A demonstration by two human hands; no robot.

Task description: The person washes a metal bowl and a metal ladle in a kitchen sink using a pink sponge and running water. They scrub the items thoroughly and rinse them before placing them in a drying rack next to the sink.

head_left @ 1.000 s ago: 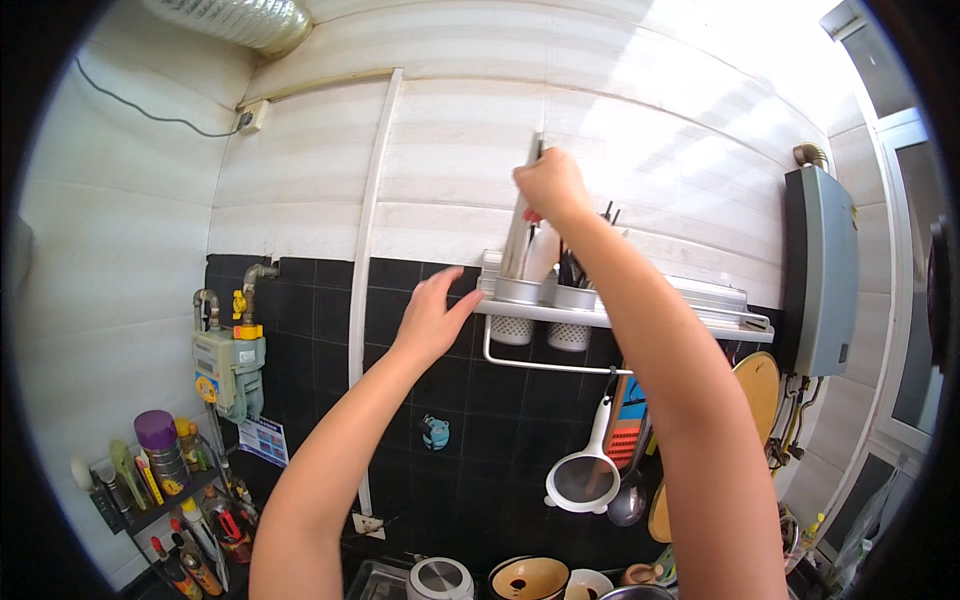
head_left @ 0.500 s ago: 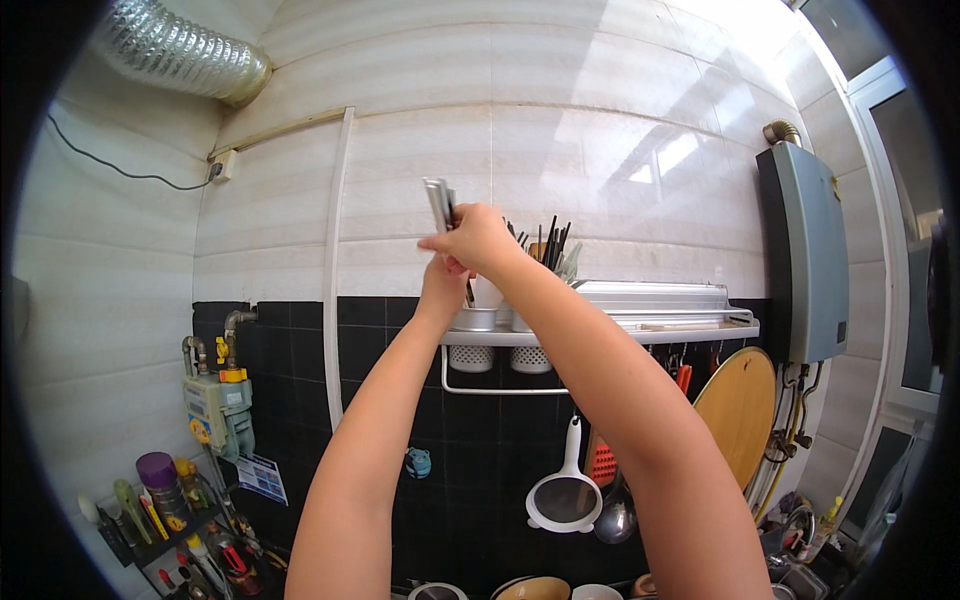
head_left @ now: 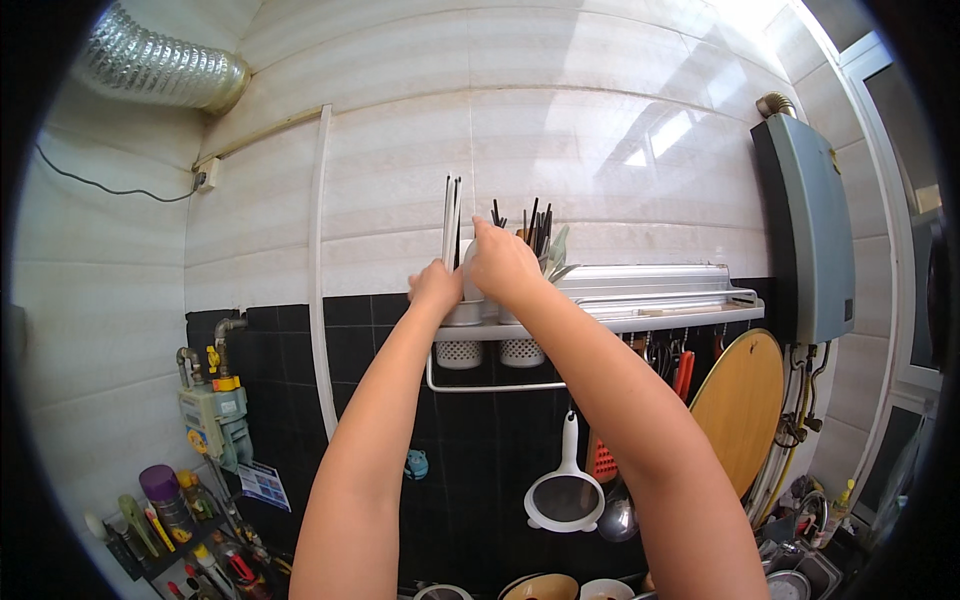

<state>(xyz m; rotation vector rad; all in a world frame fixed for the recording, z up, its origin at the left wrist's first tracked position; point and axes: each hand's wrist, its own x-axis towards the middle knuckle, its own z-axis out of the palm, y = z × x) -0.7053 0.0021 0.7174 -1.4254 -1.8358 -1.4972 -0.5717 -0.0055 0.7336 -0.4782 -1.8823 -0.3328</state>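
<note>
At far left, a jar with a purple lid stands among bottles; its contents cannot be made out. By the left end of the metal rack, the left hand is curled closed around the lower part of some thin sticks. These stand nearly upright, slim and straight, silvery-white with a darker one among them and dark tips; their lower ends are hidden. Just beside them is the left cup, silver-rimmed and perforated below, set through the rack near its left corner. A white piece rises above that cup. The right hand overlaps this piece with fingers partly bent; whether it grips anything, I cannot tell. The right cup, also perforated, sits next along the rack's front edge. Black sticks and a grey-green utensil show above it, behind the right hand.
</note>
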